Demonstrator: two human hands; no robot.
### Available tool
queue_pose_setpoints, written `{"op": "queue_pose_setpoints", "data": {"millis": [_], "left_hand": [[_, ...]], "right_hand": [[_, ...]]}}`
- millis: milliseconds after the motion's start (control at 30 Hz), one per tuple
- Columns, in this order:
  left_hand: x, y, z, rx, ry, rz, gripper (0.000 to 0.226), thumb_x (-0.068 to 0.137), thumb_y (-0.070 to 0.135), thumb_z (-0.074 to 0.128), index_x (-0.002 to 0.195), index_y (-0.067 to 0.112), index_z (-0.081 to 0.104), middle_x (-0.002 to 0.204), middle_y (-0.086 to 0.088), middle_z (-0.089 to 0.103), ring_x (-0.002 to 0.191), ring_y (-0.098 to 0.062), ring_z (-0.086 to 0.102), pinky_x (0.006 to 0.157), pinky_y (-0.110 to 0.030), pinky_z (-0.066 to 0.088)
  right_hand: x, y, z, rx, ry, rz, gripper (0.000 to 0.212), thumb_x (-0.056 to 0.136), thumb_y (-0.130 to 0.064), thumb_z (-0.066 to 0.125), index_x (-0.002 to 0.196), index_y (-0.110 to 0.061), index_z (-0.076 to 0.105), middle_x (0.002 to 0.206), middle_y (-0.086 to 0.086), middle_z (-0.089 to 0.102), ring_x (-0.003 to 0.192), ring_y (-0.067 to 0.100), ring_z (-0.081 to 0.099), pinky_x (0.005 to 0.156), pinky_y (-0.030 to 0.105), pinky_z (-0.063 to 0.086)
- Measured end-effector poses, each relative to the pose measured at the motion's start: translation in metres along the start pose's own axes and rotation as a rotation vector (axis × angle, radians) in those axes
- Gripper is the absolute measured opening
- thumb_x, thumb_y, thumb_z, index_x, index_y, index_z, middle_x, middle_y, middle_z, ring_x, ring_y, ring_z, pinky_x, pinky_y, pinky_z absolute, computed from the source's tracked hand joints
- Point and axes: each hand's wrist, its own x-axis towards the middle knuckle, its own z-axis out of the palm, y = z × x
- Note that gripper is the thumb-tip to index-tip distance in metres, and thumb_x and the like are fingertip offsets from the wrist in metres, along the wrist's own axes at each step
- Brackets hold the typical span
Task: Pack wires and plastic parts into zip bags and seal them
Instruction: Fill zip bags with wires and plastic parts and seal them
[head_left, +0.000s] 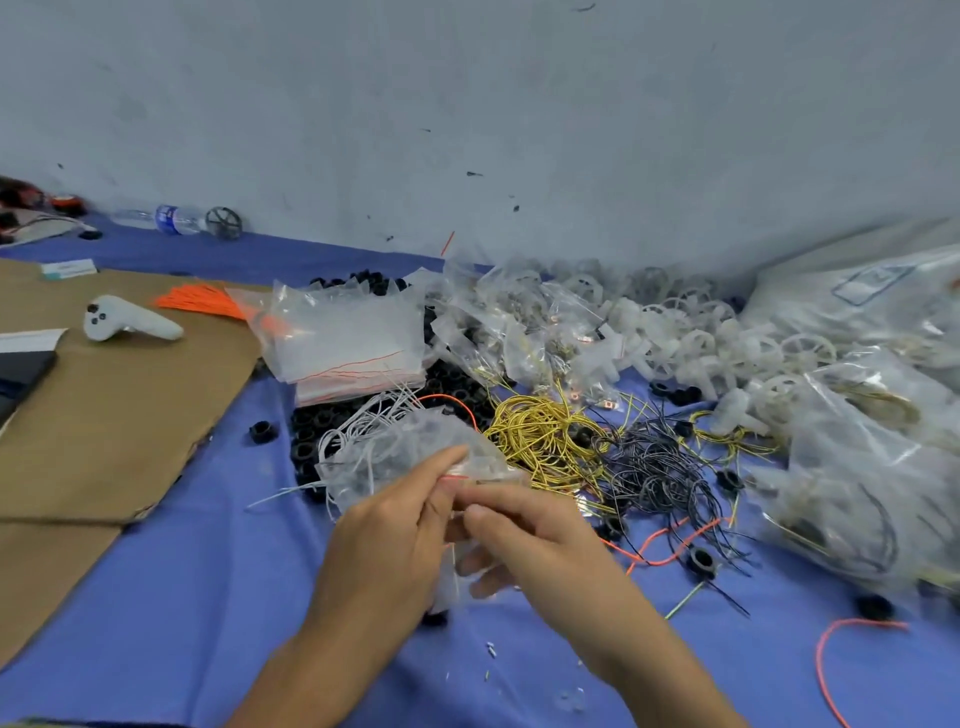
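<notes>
Both hands hold one small clear zip bag (400, 457) above the blue cloth. My left hand (387, 535) pinches its red-striped top edge from the left. My right hand (524, 535) pinches the same edge from the right, fingers curled under the bag. White wires show through and stick out of the bag. Loose yellow wires (540, 436) and black wires (654, 467) lie in tangles just right of the bag. A stack of empty zip bags (348, 343) sits behind it. White plastic wheels (696, 338) are heaped at the back right.
Filled bags (852, 467) pile up on the right. Black plastic rings (311, 441) lie scattered under and around the bag stack. Brown cardboard (114, 415) covers the left, with a white controller (130, 319) and orange wires (202, 301) on it. A water bottle (166, 218) lies by the wall.
</notes>
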Motion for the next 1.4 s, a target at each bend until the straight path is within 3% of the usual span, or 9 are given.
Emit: {"op": "queue_pose_setpoints", "data": {"millis": [100,200,333,533,767,833,900,1067,1400], "left_hand": [[0.001,0.002,-0.002,-0.046,0.003,-0.021,0.049,0.09,0.059,0.034,0.126,0.042,0.062,0.066,0.027,0.058,0.063,0.008,0.053,0.06,-0.007,0.038],[0.002,0.004,0.0,-0.06,-0.02,-0.025,0.048,0.09,0.056,0.035,0.126,0.039,0.064,0.081,0.029,0.059,0.063,0.008,0.053,0.059,-0.006,0.036],[-0.001,0.002,-0.001,-0.036,-0.037,-0.053,0.046,0.09,0.058,0.034,0.125,0.045,0.061,0.075,0.036,0.058,0.067,0.008,0.054,0.061,-0.008,0.038],[-0.002,-0.001,-0.007,-0.024,-0.038,-0.076,0.044,0.09,0.061,0.032,0.125,0.053,0.057,0.067,0.032,0.057,0.061,0.005,0.055,0.051,-0.016,0.035],[-0.002,0.004,-0.004,-0.07,-0.05,-0.068,0.047,0.089,0.06,0.033,0.125,0.048,0.06,0.106,0.042,0.034,0.065,0.014,0.052,0.058,-0.008,0.037],[-0.001,0.004,-0.004,-0.074,-0.052,-0.066,0.046,0.09,0.057,0.035,0.125,0.046,0.061,0.104,0.038,0.041,0.066,0.014,0.052,0.059,-0.008,0.038],[-0.001,0.005,-0.002,-0.078,-0.059,-0.072,0.044,0.09,0.054,0.036,0.125,0.045,0.062,0.093,0.032,0.052,0.066,0.013,0.052,0.058,-0.011,0.037],[-0.002,0.009,0.001,-0.073,-0.069,-0.074,0.043,0.09,0.055,0.036,0.124,0.047,0.062,0.068,0.036,0.055,0.061,0.009,0.051,0.052,-0.015,0.033],[-0.002,0.014,0.005,-0.094,-0.063,-0.105,0.043,0.088,0.055,0.038,0.121,0.047,0.063,0.06,0.032,0.054,0.058,0.007,0.051,0.055,-0.017,0.034]], "right_hand": [[0.011,-0.003,-0.058,-0.353,0.265,-0.097,0.015,0.088,-0.027,0.058,0.09,-0.026,0.073,0.073,0.003,0.071,0.056,0.009,0.061,0.049,0.022,0.048],[0.059,0.002,-0.115,-0.946,0.484,-0.053,0.016,0.095,-0.025,0.053,0.087,-0.023,0.067,0.074,-0.004,0.068,0.063,0.012,0.06,0.056,0.029,0.047],[0.119,0.039,-0.153,-1.385,0.299,0.188,0.024,0.087,-0.008,0.046,0.064,-0.008,0.053,0.063,0.008,0.05,0.062,0.025,0.044,0.053,0.029,0.035],[0.134,0.058,-0.159,-1.591,0.085,0.25,0.035,0.086,-0.026,0.05,0.056,-0.015,0.034,0.057,0.001,0.032,0.065,0.024,0.035,0.062,0.029,0.037],[0.124,0.039,-0.182,-1.225,0.298,0.185,0.027,0.086,-0.022,0.052,0.063,-0.009,0.051,0.058,0.006,0.045,0.056,0.02,0.039,0.056,0.029,0.029],[0.119,0.031,-0.193,-0.997,0.406,0.133,0.026,0.09,-0.024,0.053,0.077,-0.001,0.056,0.066,0.007,0.052,0.061,0.019,0.045,0.06,0.031,0.034],[0.113,0.022,-0.201,-0.773,0.51,0.068,0.016,0.091,-0.03,0.057,0.086,-0.015,0.062,0.078,0.001,0.064,0.069,0.016,0.054,0.065,0.032,0.041],[0.105,0.0,-0.209,-0.326,0.64,-0.061,0.008,0.093,-0.021,0.061,0.086,-0.021,0.063,0.082,-0.002,0.071,0.071,0.012,0.061,0.067,0.031,0.047],[0.08,-0.036,-0.195,0.33,0.646,-0.171,0.01,0.102,-0.014,0.048,0.093,-0.016,0.052,0.098,0.01,0.07,0.087,0.024,0.068,0.087,0.039,0.053]]}}
